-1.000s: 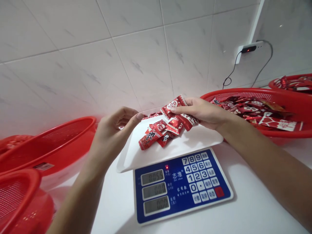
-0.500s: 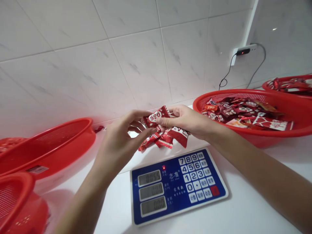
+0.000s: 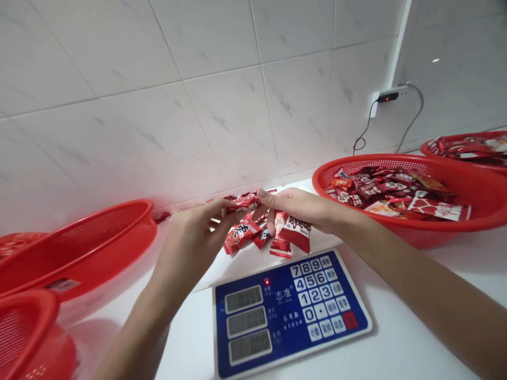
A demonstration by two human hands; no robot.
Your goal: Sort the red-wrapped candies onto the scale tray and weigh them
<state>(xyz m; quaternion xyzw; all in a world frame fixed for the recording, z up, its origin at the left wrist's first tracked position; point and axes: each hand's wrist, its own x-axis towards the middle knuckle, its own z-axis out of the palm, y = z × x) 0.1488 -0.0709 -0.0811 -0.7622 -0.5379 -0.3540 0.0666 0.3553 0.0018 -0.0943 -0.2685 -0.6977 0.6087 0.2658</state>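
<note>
Between my two hands, above the scale's white tray, is a red wrapped candy (image 3: 242, 202), tipped so its printed face is hard to read. My left hand (image 3: 194, 232) pinches its left end between thumb and fingers. The thumb of my right hand (image 3: 304, 208) presses on the other end, its remaining fingers curled below. Several more red candy packets (image 3: 240, 235) lie on the tray under my hands, partly hidden by them. In front is the scale's blue keypad panel (image 3: 285, 301), with a lit red light and three displays.
At the right stands a red basket (image 3: 400, 224) of mixed red packets, with another filled red basket (image 3: 467, 137) behind it. Red baskets (image 3: 106, 253) stand along the left. A socket with a plugged-in cable (image 3: 388, 97) is on the tiled wall behind.
The candy that showed "520" to me has been tipped flatter, its print turned away. My right thumb has shifted to its right end. The view has tilted slightly upward.
</note>
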